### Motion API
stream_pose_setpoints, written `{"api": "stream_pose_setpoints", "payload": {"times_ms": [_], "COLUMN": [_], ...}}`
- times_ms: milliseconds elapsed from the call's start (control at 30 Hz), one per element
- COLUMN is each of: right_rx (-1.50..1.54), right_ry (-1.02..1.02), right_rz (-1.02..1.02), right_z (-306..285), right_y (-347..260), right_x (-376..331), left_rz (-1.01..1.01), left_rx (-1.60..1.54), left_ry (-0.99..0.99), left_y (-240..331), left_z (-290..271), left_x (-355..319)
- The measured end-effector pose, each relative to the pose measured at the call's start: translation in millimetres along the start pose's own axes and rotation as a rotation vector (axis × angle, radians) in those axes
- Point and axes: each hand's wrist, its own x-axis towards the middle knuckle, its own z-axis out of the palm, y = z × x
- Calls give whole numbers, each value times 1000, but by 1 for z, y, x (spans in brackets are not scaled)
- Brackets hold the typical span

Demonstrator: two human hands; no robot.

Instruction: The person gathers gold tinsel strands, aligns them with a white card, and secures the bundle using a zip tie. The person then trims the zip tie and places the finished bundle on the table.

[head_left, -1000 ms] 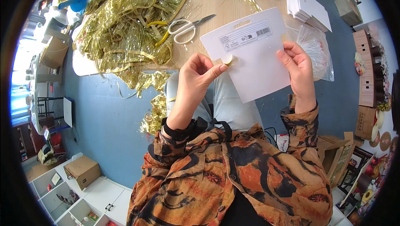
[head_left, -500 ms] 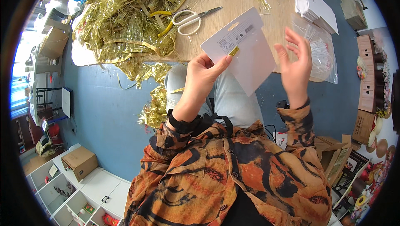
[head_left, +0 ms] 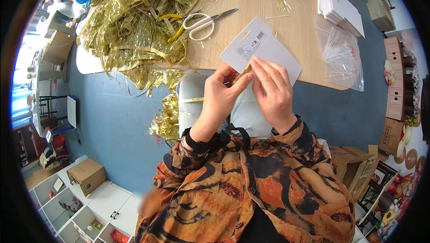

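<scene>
Between my hands, over my lap at the table's near edge, is a white hanging card (head_left: 283, 55) with a slot and a printed label at its top. A short piece of gold tinsel band (head_left: 242, 72) lies against it. My left hand (head_left: 220, 91) grips the card's left edge, thumb at the gold band. My right hand (head_left: 274, 91) has its fingers pressed together on the card beside the band's upper end; the fingertips partly hide what they pinch. White-handled scissors (head_left: 202, 25) rest beyond, slightly open, next to yellow-handled snips (head_left: 175, 33).
A large heap of gold tinsel fringe (head_left: 134, 23) covers the table's left side and hangs over its edge. At the right lie a stack of white cards (head_left: 336, 5) and a clear bag of white plastic ties (head_left: 341, 55). More gold tinsel (head_left: 168, 115) hangs beside my knee.
My right hand has come in from the right, closing onto the card beside the gold band. The card has tilted and shifted slightly right.
</scene>
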Motion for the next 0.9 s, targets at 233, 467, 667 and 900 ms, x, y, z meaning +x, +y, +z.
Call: {"api": "stream_pose_setpoints", "payload": {"times_ms": [233,467,667,900], "right_rx": [-42,75,605,1316], "right_ry": [-53,46,-74,8], "right_rz": [-45,7,625,994], "right_z": [-7,-33,-74,-60], "right_y": [2,-11,-27,7], "right_x": [1,23,31,25], "left_rz": [1,65,302,226], "left_rx": [-39,-8,264,453], "left_ry": [13,-30,-82,4], "left_y": [2,20,63,79], "left_z": [4,3,-14,-46], "left_x": [-7,-13,-28,-32]}}
